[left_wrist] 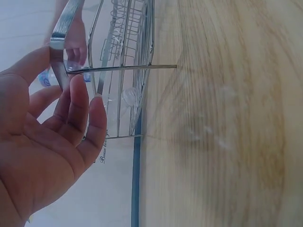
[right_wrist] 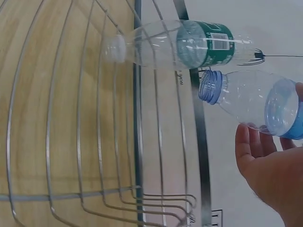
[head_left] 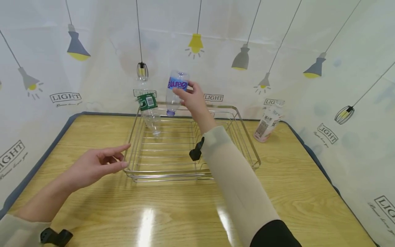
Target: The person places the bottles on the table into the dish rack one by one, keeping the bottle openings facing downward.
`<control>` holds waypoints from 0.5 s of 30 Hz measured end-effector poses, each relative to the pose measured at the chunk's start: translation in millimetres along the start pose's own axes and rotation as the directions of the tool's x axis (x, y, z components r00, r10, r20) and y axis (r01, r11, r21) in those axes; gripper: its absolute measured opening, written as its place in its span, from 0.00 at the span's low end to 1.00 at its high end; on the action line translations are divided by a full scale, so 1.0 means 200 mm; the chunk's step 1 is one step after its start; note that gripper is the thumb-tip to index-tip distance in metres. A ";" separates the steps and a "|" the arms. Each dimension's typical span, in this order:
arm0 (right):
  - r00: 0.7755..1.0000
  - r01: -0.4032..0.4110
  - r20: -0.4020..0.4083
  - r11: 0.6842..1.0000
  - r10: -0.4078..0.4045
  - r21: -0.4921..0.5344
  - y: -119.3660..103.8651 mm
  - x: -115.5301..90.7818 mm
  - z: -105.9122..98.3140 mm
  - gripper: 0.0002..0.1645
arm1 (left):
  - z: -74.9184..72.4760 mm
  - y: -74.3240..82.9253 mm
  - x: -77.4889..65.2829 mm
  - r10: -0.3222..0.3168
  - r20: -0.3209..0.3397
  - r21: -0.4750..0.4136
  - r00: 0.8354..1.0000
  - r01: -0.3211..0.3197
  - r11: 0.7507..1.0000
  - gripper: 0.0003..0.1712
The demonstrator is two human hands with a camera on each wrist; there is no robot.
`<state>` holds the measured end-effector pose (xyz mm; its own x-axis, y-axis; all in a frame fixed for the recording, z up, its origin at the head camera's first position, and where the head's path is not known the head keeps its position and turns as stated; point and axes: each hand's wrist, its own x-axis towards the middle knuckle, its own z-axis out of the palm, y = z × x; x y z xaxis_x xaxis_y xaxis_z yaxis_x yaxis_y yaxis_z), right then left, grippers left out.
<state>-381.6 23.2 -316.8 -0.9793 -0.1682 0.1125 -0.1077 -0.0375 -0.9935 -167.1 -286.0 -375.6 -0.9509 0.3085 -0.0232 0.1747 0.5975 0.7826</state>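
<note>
In the head view my right hand [head_left: 195,99] grips a clear plastic bottle [head_left: 173,100] with a blue label, neck down, over the back of a wire rack [head_left: 172,171]. The right wrist view shows its blue, capless neck close to the rack's rim. A second clear bottle [head_left: 152,118], green-labelled, leans neck down inside the rack at the back left. At the rack's front left corner my left hand [head_left: 98,163] pinches the flat metal rim between thumb and fingers, seen closely in the left wrist view.
A pinkish bottle [head_left: 269,121] with a printed label stands tilted on the wooden table [head_left: 293,192], right of the rack. A curtain [head_left: 172,20] printed with lamps hangs behind the table's dark back edge.
</note>
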 end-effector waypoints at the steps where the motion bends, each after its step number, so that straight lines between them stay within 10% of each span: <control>1: 1.000 -0.005 0.002 1.000 0.005 0.004 0.02 0.00 0.00 0.44 | 0.00 0.00 0.00 -0.003 0.003 -0.005 1.000 0.003 1.000 0.37; 15: 0.987 -0.118 0.090 0.981 0.133 -0.157 0.20 0.00 0.05 0.48 | -0.01 0.00 0.00 0.007 -0.003 -0.001 1.000 -0.007 1.000 0.35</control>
<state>-384.7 11.0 -355.5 -0.9656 -0.2593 -0.0199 -0.0165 0.1374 -0.9904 -167.1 -287.1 -374.7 -0.9505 0.3104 -0.0153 0.1816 0.5947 0.7832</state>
